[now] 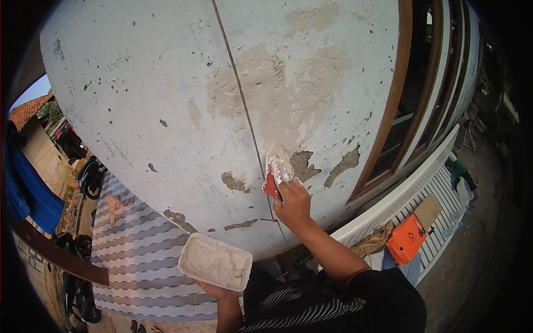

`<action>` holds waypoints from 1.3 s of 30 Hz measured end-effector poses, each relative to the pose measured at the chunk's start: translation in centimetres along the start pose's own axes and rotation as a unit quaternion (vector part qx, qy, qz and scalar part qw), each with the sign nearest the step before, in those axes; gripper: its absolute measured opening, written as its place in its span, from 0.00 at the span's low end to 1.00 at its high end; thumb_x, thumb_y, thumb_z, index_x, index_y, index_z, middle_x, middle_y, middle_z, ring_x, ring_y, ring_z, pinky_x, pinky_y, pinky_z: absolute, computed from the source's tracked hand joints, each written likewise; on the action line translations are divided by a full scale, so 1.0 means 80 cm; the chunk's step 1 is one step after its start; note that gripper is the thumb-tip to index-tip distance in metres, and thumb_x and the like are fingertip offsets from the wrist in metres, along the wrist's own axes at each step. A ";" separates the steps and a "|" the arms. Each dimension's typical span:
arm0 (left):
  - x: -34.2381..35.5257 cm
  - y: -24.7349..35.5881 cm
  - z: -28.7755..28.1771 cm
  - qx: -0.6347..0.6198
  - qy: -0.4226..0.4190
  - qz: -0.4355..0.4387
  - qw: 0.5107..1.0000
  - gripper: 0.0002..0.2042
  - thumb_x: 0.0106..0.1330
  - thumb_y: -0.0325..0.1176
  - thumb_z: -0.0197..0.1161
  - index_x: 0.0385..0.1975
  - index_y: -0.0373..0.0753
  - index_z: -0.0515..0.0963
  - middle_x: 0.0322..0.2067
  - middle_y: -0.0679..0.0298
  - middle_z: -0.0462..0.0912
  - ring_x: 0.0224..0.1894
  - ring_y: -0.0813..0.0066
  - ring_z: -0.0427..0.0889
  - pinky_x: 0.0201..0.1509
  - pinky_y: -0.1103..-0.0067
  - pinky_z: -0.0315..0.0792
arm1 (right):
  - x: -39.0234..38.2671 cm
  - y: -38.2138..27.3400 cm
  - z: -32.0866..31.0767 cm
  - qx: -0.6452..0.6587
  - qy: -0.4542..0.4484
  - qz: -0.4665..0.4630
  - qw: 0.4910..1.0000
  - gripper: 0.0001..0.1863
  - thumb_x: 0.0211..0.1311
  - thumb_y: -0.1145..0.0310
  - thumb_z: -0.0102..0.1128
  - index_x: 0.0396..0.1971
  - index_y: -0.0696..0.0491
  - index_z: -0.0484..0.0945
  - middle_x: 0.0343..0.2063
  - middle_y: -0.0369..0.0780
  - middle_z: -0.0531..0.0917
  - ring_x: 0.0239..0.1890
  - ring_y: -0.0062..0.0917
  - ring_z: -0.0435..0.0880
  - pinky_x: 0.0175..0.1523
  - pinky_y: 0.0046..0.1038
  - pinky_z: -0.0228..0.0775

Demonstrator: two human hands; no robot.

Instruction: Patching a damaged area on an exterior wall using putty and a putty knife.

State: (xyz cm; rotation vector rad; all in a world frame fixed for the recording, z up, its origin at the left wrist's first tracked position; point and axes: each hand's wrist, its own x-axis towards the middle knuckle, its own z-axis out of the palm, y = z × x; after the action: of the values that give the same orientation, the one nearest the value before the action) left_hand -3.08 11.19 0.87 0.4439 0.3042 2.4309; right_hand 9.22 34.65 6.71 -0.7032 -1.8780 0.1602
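Observation:
My right hand (293, 206) is closed round a red putty knife (270, 185), its blade side smeared with pale filler and laid against the white wall (166, 83). Just right of the blade is a bare grey chipped patch (304, 165). Low on the left, my left hand (218, 289) supports a white rectangular tub (241, 280) from beneath, its fingers mostly hidden by it. Pale filler paste (214, 260) fills the tub. Higher on the wall spreads a broad beige patch of filler (277, 89).
A thin dark cable (239, 83) runs down the wall past the knife. Wood-framed windows (402, 105) stand to the right. Below them, a white slatted bench (438, 222) bears an orange bag (407, 240). Striped tiled floor (139, 244) lies at left, with a motorcycle (91, 177) beyond.

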 end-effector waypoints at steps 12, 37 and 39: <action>0.013 -0.019 0.011 0.000 -0.017 -0.021 1.000 0.34 0.70 0.64 0.44 0.70 0.49 0.60 0.67 0.60 0.66 0.65 0.53 0.69 0.67 0.51 0.64 | 0.014 0.025 -0.053 0.231 -0.016 0.065 0.971 0.09 0.50 0.78 0.65 0.34 0.60 0.81 0.22 0.41 0.79 0.22 0.28 0.77 0.29 0.29 0.69; 0.013 -0.037 0.009 0.037 -0.028 -0.039 0.998 0.35 0.69 0.66 0.43 0.70 0.51 0.59 0.68 0.62 0.65 0.66 0.53 0.68 0.67 0.50 0.63 | 0.050 0.073 -0.064 0.297 0.026 0.110 0.948 0.10 0.59 0.75 0.66 0.40 0.61 0.81 0.29 0.38 0.86 0.32 0.16 0.80 0.38 0.22 0.73; 0.013 -0.039 0.014 0.028 -0.020 -0.049 0.998 0.36 0.68 0.66 0.44 0.70 0.51 0.59 0.68 0.62 0.64 0.67 0.53 0.67 0.68 0.50 0.62 | 0.048 0.066 -0.043 0.217 0.014 0.079 0.973 0.12 0.59 0.74 0.66 0.41 0.62 0.81 0.31 0.39 0.86 0.33 0.17 0.81 0.41 0.23 0.73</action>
State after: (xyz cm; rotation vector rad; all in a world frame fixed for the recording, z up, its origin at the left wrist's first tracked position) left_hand -1.70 14.36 1.14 0.4888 0.3691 2.3196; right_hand 13.37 40.28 9.01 -0.5459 -1.6790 0.6396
